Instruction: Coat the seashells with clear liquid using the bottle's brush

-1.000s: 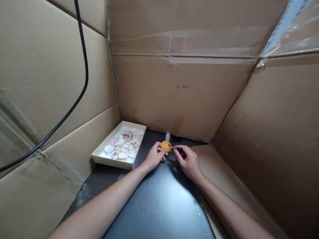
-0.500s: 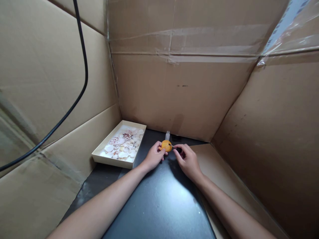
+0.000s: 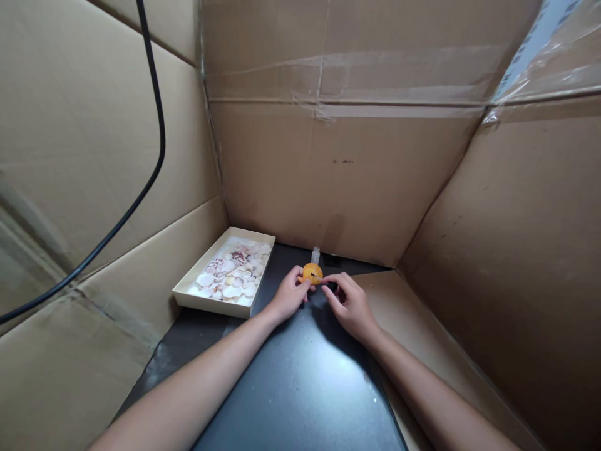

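Note:
My left hand (image 3: 290, 292) is closed on the edge of an orange, ribbed scallop shell (image 3: 310, 272), thumb in front and fingers behind. My right hand (image 3: 348, 300) pinches a thin brush (image 3: 317, 277), whose dark tip lies against the face of the shell. Something dark, perhaps the brush's handle, shows under the right fingers, mostly hidden. Just behind the shell stands a small clear bottle (image 3: 315, 255), upright and without a visible cap.
A shallow cream box (image 3: 213, 305) to the left holds many pale and brown-patterned shells (image 3: 233, 269). Cardboard walls (image 3: 347, 188) surround the dark table (image 3: 291, 388). A black cable (image 3: 159, 119) hangs at the left. A cardboard sheet (image 3: 399, 307) lies at the right.
The brush tip has shifted left, from the shell's right edge toward its middle. The shell has turned slightly in my left hand, which stays in place.

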`<action>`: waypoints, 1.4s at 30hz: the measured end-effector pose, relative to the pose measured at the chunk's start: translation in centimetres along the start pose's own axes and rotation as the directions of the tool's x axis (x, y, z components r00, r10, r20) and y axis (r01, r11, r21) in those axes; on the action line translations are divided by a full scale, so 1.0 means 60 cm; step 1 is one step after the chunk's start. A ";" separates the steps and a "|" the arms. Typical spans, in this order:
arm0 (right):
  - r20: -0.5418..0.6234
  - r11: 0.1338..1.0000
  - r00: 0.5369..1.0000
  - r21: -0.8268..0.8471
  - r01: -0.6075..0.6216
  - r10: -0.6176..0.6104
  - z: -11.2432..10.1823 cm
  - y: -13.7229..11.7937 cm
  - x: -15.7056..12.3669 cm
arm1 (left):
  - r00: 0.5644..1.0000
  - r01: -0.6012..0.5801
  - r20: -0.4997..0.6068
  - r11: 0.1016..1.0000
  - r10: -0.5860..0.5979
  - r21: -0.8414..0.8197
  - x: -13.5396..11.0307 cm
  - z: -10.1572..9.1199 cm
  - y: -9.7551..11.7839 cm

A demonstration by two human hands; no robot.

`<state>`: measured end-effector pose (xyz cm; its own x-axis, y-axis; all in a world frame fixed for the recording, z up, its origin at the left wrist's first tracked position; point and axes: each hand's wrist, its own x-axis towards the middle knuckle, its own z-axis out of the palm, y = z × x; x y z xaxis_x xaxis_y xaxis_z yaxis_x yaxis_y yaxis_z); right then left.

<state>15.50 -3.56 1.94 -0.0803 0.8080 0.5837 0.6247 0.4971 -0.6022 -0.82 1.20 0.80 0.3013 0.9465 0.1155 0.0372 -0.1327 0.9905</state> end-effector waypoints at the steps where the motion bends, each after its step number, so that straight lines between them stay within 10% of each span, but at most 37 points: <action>1: 0.007 1.000 1.000 -0.006 -0.003 0.003 0.000 0.000 0.000 | 1.000 -0.001 -0.001 1.000 0.001 0.001 0.000 0.000 0.000; 42: 0.013 0.999 1.000 -0.048 -0.024 0.025 0.003 0.001 0.000 | 1.000 -0.022 -0.012 0.999 0.021 -0.027 -0.001 -0.001 -0.001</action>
<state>15.43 -3.48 1.80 -0.0746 0.8241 0.5615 0.6630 0.4615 -0.5894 -0.92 1.19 0.72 0.2907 0.9469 0.1376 0.0052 -0.1453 0.9894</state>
